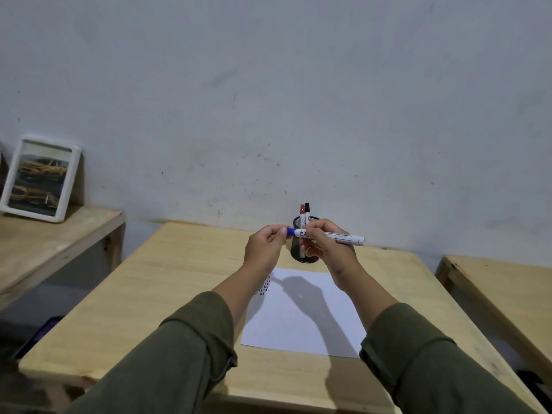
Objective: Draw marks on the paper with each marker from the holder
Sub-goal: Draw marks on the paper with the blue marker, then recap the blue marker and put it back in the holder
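Both hands are up over the paper (301, 321). Right hand (331, 249) fingers hold the marker (343, 236); left hand (264, 249) fingers pinch its blue cap (290, 232). Behind the paper stands the holder (298, 252).

The paper (301, 318) lies on the worktop (167, 282), with the holder (301, 252) behind it near the wall. Two markers (304, 216) stand in the holder. A picture frame (41, 177) leans on the shelf (53, 234) far left.
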Demonstrator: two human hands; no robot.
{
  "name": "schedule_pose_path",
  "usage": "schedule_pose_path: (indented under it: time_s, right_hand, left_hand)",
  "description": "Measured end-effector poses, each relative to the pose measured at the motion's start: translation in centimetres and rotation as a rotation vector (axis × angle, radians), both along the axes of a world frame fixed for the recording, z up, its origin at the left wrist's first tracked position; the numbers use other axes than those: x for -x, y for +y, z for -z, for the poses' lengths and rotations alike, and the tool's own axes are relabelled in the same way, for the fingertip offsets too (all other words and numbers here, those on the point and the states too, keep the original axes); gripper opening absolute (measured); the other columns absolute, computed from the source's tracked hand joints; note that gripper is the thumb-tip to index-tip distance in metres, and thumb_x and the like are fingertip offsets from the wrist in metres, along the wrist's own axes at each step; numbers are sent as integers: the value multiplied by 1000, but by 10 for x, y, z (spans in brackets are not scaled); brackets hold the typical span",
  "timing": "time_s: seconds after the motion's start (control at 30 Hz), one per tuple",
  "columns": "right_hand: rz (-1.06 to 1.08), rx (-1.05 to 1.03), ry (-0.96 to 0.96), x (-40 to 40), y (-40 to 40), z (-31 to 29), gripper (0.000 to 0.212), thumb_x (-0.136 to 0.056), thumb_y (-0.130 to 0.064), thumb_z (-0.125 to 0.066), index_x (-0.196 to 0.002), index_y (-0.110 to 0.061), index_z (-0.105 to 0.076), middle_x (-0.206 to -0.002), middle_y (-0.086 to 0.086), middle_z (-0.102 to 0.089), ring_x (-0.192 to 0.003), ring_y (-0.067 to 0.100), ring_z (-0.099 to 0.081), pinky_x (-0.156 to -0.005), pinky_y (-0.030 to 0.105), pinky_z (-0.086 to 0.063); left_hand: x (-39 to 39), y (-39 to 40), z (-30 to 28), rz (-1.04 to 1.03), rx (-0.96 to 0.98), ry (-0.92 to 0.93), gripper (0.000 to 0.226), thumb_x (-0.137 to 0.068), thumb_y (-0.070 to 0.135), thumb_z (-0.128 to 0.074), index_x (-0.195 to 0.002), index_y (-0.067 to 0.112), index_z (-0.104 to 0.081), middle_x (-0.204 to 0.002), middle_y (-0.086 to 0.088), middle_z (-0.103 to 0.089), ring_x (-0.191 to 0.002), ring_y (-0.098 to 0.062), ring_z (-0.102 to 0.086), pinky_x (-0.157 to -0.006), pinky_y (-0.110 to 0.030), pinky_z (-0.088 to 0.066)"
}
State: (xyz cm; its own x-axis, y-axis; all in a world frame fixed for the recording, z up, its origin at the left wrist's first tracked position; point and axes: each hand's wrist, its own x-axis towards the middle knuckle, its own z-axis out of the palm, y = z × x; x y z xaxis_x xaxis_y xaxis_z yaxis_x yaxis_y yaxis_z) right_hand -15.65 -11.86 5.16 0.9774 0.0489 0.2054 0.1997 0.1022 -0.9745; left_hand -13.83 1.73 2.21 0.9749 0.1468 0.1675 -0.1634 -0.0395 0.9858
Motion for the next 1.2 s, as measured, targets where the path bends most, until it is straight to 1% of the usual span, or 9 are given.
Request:
schedule_pose_path:
  time_s: [0.07, 0.3, 0.53, 0.6, 0.73, 0.87, 1.03, 1.13, 1.2]
  right_hand:
    - [3, 37, -12, -1, -3, -2, 12, -87, -4, -55, -78, -9, -60, -65, 7, -61, -56, 14, -59, -57, 25, -46]
    - [5, 149, -59, 2, -8, -9, 8, -85, -5, -58, -78, -6, -60, -65, 4, -64, -57, 10, -62, -62, 25, -50]
    - [36, 162, -68, 0, -9, -7, 15, -85, -7, -57, -70, -10, -57, -59, 1, -64, -56, 11, -61, -66, 31, -49]
    - [39, 153, -63, 0, -9, -6, 16, -85, -8, -57, -69, -11, -56, -58, 0, -64, -57, 11, -61, -68, 34, -48]
    - [28, 166, -75, 0, -9, -5, 12, -85, -7, -57, -73, -9, -56, -63, 4, -62, -59, 12, -60, -69, 35, -47]
    - [42, 162, -86, 2, -7, -5, 11, -86, -7, -57, -75, -5, -56, -68, 8, -60, -57, 10, -59, -66, 29, -49]
    - [60, 145, -84, 3, -5, -2, 11, -86, -7, -57, -75, -6, -57, -66, 4, -60, -59, 11, -58, -65, 31, -49]
    - [-2, 181, -92, 3, -6, -2, 5, -86, -8, -59, -83, -7, -62, -72, 6, -62, -62, 11, -60, -68, 34, -50]
    - [-53, 198, -105, 6, -7, -3, 10, -85, -9, -63, -93, -13, -68, -80, 7, -65, -68, 13, -64, -72, 36, -51]
  left_hand:
    - [1, -1, -5, 45, 34, 55, 18, -93, 26, -50, -93, 21, -67, -91, -2, -66, -86, -15, -56, -70, -24, -41]
    - [-2, -2, -24, 82, 204, 255, 25, -86, 37, -62, -70, 18, -64, -67, 1, -57, -57, -9, -44, -52, -19, -30]
    - [-3, -9, -25, 63, 397, 376, 19, -80, 32, -71, -72, 15, -66, -52, 7, -62, -43, -1, -49, -44, -12, -39]
    - [-3, -10, -25, 72, 459, 393, 18, -80, 29, -71, -74, 13, -66, -55, 5, -62, -40, 0, -49, -39, -11, -39]
    - [-2, -12, -25, 89, 577, 412, 14, -84, 20, -67, -76, 9, -63, -47, 4, -58, -41, -2, -49, -38, -11, -39]
    - [-2, -16, -25, 81, 638, 433, 10, -84, 13, -66, -79, 7, -61, -63, -2, -53, -54, -7, -47, -38, -12, -41]
    - [-2, -16, -24, 77, 654, 410, 8, -85, 12, -65, -79, 7, -62, -66, -2, -54, -56, -7, -48, -41, -13, -44]
    - [-2, -17, -27, 58, 642, 354, 8, -88, 9, -61, -92, 5, -66, -71, -3, -57, -60, -7, -51, -43, -11, -46]
    - [-4, -15, -33, 38, 627, 303, 14, -90, 7, -56, -101, 6, -65, -77, -3, -60, -63, -7, -53, -49, -12, -48]
